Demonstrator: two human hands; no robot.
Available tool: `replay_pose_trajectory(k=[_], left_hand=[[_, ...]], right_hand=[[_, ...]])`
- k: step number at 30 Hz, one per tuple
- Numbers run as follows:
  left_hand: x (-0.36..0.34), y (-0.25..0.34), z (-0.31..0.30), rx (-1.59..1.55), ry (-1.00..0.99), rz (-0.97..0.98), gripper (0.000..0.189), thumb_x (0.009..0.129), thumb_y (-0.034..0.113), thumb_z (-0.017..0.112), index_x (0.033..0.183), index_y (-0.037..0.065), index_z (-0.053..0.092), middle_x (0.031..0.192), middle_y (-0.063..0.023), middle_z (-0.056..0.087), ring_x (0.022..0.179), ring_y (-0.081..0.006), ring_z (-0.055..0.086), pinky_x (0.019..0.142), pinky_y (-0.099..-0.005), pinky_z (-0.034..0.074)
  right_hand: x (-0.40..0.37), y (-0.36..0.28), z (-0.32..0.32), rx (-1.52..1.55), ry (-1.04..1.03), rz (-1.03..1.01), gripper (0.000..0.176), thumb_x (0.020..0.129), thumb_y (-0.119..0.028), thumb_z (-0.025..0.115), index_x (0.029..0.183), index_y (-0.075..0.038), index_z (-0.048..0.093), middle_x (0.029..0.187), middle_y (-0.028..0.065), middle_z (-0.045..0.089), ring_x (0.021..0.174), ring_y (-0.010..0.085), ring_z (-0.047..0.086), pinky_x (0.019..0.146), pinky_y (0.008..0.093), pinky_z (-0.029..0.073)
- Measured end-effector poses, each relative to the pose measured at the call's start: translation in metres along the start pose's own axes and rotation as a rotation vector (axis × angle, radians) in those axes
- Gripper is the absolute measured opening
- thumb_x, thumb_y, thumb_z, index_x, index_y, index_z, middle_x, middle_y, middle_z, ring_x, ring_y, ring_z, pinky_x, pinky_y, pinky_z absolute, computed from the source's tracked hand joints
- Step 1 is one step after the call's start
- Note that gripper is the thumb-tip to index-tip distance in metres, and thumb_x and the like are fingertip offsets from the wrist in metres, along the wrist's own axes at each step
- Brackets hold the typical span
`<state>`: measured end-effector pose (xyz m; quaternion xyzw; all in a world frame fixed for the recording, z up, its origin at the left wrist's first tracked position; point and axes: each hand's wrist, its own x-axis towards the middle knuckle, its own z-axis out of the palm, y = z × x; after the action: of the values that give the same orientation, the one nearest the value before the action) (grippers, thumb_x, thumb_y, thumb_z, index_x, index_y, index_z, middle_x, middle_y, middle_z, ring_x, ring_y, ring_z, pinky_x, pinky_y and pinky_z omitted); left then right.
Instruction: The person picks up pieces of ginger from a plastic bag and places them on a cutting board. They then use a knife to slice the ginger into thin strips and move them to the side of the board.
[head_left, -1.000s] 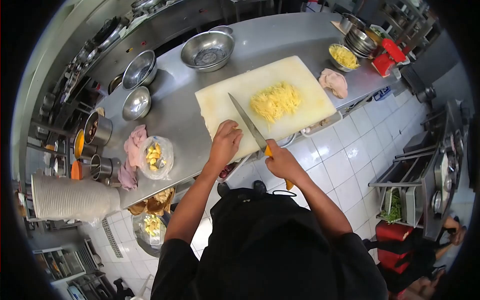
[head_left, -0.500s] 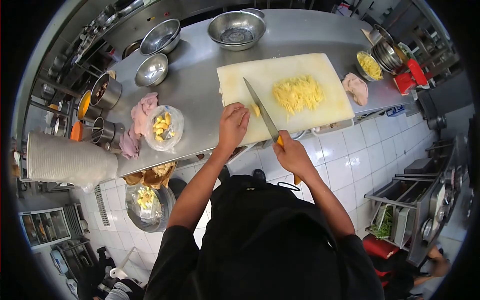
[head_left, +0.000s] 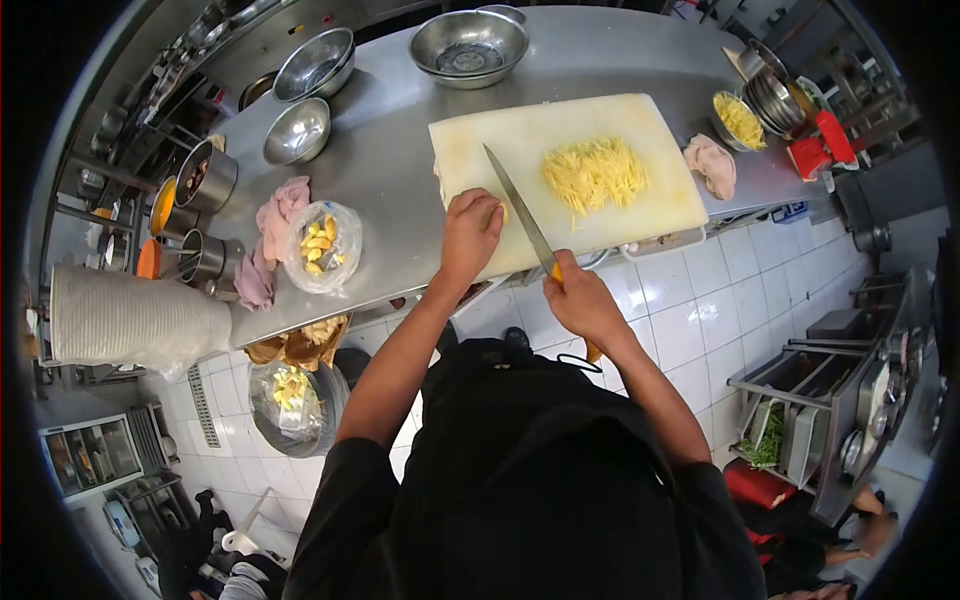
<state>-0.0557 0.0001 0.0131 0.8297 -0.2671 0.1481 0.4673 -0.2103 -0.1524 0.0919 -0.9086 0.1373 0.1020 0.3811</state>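
My left hand (head_left: 472, 232) is on the near left part of the white cutting board (head_left: 480, 135), fingers curled over a small yellow vegetable piece (head_left: 504, 213), mostly hidden by the fingertips. My right hand (head_left: 585, 302) grips the yellow handle of a long kitchen knife (head_left: 522, 206). The blade lies slanted over the board, its tip pointing away to the left, just right of my left fingers. To the right of the blade is a heap of thin yellow shreds (head_left: 597, 175).
Left of the board are a plastic bag of yellow pieces (head_left: 320, 250), pink cloths (head_left: 283, 212) and steel bowls (head_left: 298, 131). A bowl of shreds (head_left: 738, 122) and a pale cloth (head_left: 710, 167) lie right. Below the counter stands a lined bin (head_left: 292, 425). People are at the lower corners.
My left fingers have closed over the yellow piece, which lay uncovered beside the blade before. The knife remains in my right hand, and the view has shifted slightly.
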Motion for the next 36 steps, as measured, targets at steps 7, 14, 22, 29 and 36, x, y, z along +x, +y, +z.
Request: replay_pose_trajectory(k=[7,14,22,29,36], left_hand=[[-0.004,-0.001,-0.007,-0.028,0.016,0.002,0.011,0.088,0.004,0.074,0.097,-0.002,0.076,0.107,-0.0138,0.073,0.098,-0.0324,0.07,0.09,-0.039,0.055],[-0.003,-0.002,-0.004,-0.033,0.02,0.01,0.009,0.089,0.003,0.073,0.096,-0.002,0.075,0.105,-0.0139,0.073,0.096,-0.0325,0.069,0.087,-0.0385,0.056],[-0.001,-0.001,-0.001,-0.023,0.036,0.046,0.009,0.088,0.002,0.073,0.096,-0.001,0.074,0.104,-0.0138,0.073,0.095,-0.0331,0.069,0.087,-0.0399,0.055],[-0.002,-0.006,0.003,-0.055,0.041,0.012,0.008,0.087,0.002,0.073,0.095,0.0,0.073,0.102,-0.0126,0.073,0.095,-0.0327,0.068,0.086,-0.0403,0.055],[-0.001,-0.006,0.001,-0.066,0.016,0.004,0.008,0.088,0.0,0.073,0.096,0.0,0.073,0.102,-0.0126,0.072,0.092,-0.032,0.068,0.082,-0.0394,0.056]], right_hand=[[-0.011,-0.008,-0.002,0.014,-0.036,0.012,0.046,0.099,-0.022,0.055,0.136,0.003,0.043,0.089,0.0342,0.068,0.089,0.0528,0.066,0.082,0.0581,0.05],[-0.009,-0.019,-0.004,0.014,-0.058,0.021,0.034,0.098,-0.019,0.053,0.122,0.005,0.046,0.089,0.0374,0.067,0.091,0.0566,0.064,0.087,0.0633,0.047],[-0.009,-0.023,-0.007,0.012,-0.062,0.048,0.035,0.098,-0.019,0.053,0.122,0.006,0.048,0.084,0.0359,0.067,0.086,0.0559,0.065,0.084,0.063,0.048],[-0.017,-0.019,-0.003,-0.042,-0.03,0.077,0.042,0.1,-0.019,0.055,0.132,0.007,0.048,0.086,0.0342,0.068,0.084,0.0529,0.066,0.079,0.0577,0.051],[-0.023,-0.028,-0.007,-0.03,-0.046,0.101,0.039,0.101,-0.018,0.054,0.131,0.005,0.047,0.083,0.0331,0.068,0.081,0.0527,0.066,0.077,0.0586,0.051]])
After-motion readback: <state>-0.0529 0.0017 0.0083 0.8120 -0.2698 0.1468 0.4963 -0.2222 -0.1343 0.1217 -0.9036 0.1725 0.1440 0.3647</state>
